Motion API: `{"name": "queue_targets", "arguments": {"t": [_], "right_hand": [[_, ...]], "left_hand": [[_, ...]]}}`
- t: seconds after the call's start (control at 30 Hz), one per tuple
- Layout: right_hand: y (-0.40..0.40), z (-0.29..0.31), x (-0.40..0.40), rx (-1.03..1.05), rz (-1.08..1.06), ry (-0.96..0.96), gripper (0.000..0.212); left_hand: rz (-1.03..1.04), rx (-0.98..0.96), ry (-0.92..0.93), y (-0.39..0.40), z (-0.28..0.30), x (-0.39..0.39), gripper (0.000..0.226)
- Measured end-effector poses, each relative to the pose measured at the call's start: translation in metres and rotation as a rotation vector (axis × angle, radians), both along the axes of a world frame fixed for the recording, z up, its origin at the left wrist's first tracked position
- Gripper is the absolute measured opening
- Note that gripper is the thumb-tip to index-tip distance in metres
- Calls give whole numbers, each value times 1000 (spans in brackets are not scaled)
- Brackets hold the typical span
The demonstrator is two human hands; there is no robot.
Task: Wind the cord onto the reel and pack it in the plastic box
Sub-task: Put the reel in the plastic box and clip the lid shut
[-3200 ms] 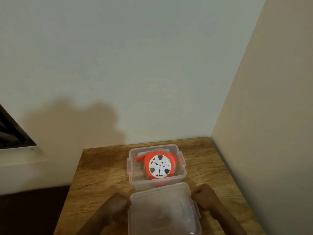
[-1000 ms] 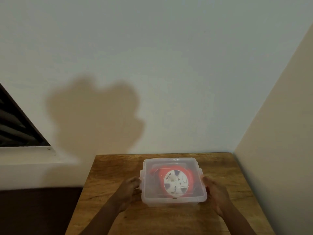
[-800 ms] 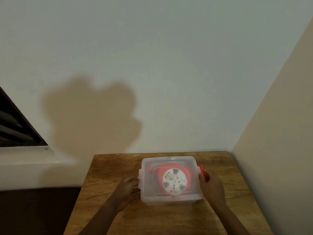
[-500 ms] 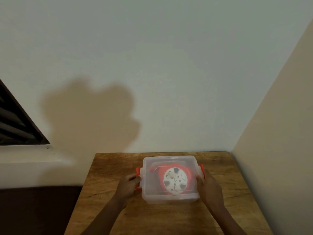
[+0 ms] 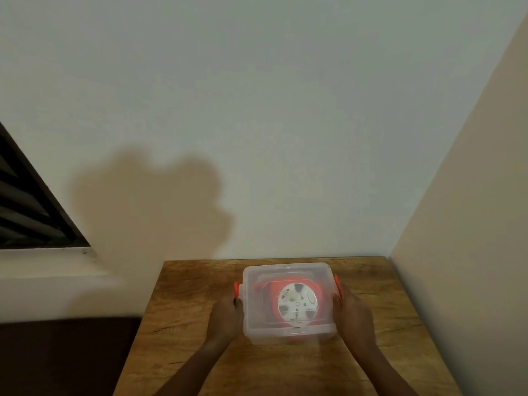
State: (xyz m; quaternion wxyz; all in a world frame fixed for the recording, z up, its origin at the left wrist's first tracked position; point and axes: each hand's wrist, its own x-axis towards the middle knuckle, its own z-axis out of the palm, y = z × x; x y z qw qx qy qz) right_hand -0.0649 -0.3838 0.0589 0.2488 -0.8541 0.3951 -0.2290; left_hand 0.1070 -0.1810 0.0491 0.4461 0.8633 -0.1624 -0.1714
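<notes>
A clear plastic box [image 5: 257, 330] stands in the middle of a wooden table [image 5: 183, 324] with its clear lid on top. Through the lid I see the orange reel [image 5: 295, 301] with a white hub lying flat inside. An orange clip [image 5: 237, 290] sticks out on the box's left side and another orange clip [image 5: 337, 285] on its right. My left hand [image 5: 225, 318] presses against the left side just below its clip. My right hand [image 5: 353, 315] holds the right side at its clip. No loose cord shows.
The table sits in a corner, with a pale wall [image 5: 257, 138] right behind it and a beige wall [image 5: 471, 224] along its right edge. A dark window frame [image 5: 25, 207] over a white ledge lies to the left. Bare wood lies in front of the box.
The lid, which lay on the table in front of the open box, now covers it. Both hands moved to the box's sides, and the orange side clips came into view.
</notes>
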Motion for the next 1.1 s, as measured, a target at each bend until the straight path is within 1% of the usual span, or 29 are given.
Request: {"name": "queue_targets", "arguments": {"t": [0.07,0.13,0.17,0.33,0.47,0.6,0.7,0.77,0.8,0.9,0.97,1.03,1.1], "right_hand": [[0,-1,0,11,-18,3,26],[-1,-1,1,18,-31,4,24],[-1,-2,1,17,-30,4,23],[2,-5,0,29,-31,-44,22],[1,-8,-4,26,-17,-62,25],[0,-11,-7,12,-5,-45,29],[1,-11,-9,23,-12,-41,29],[2,-11,-10,28,-8,-48,25],[2,-10,-10,35,-11,-49,24],[2,-8,-11,88,-26,-63,22],[0,-10,-11,158,-34,-73,24],[-1,-13,-12,275,-48,-67,27],[0,-18,-16,413,-45,-86,27]], "left_hand": [[-27,-13,0,-2,5,-4,22],[-41,7,-3,-4,7,-9,38],[-32,31,-17,-4,8,-11,41],[43,81,-86,-7,5,-20,32],[67,113,-192,-12,6,-22,41],[77,130,-239,-15,6,-21,44],[33,200,-313,-16,6,-23,32],[-6,241,-377,-16,6,-25,30],[-15,232,-381,-15,6,-25,30],[-32,212,-356,-11,7,-24,32],[-9,165,-285,-9,8,-22,39],[-13,111,-158,-10,6,-21,46],[-20,81,25,-10,2,-23,45]]}}
